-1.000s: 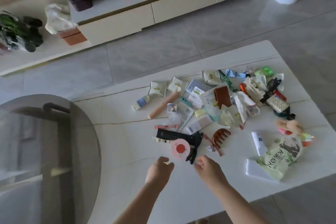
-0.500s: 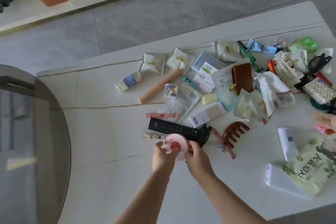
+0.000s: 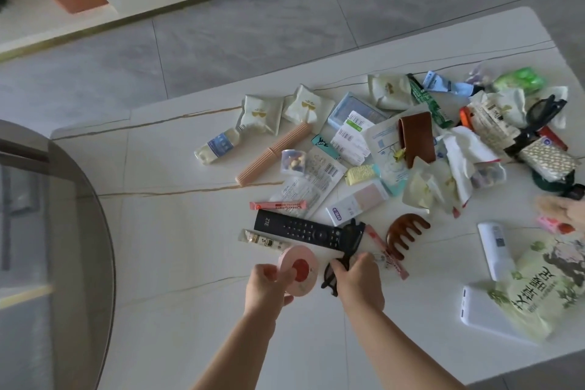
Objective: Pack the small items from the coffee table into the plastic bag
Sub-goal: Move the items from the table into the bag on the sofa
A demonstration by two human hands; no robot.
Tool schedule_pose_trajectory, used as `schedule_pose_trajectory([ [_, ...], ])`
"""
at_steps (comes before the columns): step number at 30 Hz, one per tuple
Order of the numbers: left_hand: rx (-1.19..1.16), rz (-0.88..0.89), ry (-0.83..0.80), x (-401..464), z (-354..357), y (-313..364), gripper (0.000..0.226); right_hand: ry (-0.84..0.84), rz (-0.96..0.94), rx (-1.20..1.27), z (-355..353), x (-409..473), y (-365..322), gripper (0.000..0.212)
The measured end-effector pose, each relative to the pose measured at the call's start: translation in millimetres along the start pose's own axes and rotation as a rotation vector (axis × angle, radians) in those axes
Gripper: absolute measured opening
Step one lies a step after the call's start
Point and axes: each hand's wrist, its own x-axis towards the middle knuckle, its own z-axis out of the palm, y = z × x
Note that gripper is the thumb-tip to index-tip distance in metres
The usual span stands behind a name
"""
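The left hand [image 3: 266, 285] grips a pink disc [image 3: 297, 270]; the right hand [image 3: 357, 282] pinches black sunglasses [image 3: 343, 255]. Just beyond the fingers, a black remote [image 3: 297, 228] and brown comb [image 3: 406, 233] crowd the bench [image 3: 177, 263].

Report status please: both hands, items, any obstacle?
Left hand holds pink round case. Right hand grips black sunglasses. Remote touching sunglasses. No plastic bag in view.

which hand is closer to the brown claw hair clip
Right. The right hand, gripping the black sunglasses, sits just below-left of the brown claw clip. The left hand, holding the pink round case, is farther left.
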Motion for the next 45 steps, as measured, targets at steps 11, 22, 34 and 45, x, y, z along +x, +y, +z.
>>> schedule_pose_trajectory([
  [11, -0.113, -0.059, -0.08, -42.6, -10.1, 12.5, 0.033, -0.083, -0.081, 0.148, -34.7, -21.5, 4.4, 0.017],
  [22, -0.196, 0.052, -0.476, -207.6, -25.1, 87.7, 0.037, -0.218, -0.106, 0.486, -174.6, -150.3, 12.1, 0.013],
  [34, -0.027, 0.19, -0.793, -359.7, -9.5, 134.8, 0.031, -0.056, -0.179, 0.904, -308.7, -275.3, 58.5, 0.009],
  [45, 0.252, 0.237, -1.06, -477.3, 100.3, 103.3, 0.033, 0.271, -0.055, 1.241, -408.5, -323.3, 187.1, 0.015],
])
